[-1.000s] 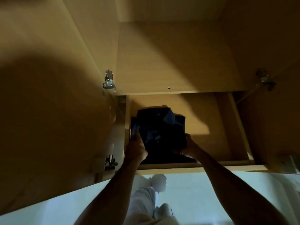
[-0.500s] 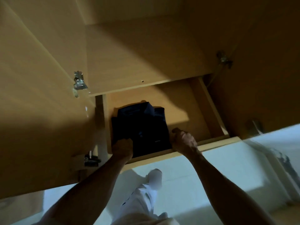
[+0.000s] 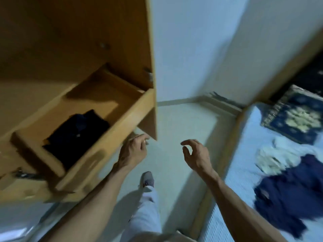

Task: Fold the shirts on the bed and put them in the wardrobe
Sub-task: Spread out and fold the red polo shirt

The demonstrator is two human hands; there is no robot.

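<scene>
One dark folded shirt [image 3: 76, 137] lies in the wardrobe drawer [image 3: 97, 154] at nine o'clock; my left hand [image 3: 133, 151] and right hand [image 3: 195, 154], loosely curled, hold nothing; unfolded navy shirt [image 3: 286, 193] and pale shirt [image 3: 272, 158] remain on the bed [image 3: 244, 175] at three o'clock.

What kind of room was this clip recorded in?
Most likely a bedroom: an open light-wood wardrobe with a folded dark navy shirt in its pulled-out drawer, and a bed with a pale blue cover strewn with unfolded clothes.

Folded shirt [image 3: 76, 135] dark navy; drawer [image 3: 111, 135] tan wood; cushion [image 3: 295, 117] navy, cream floral pattern.
</scene>
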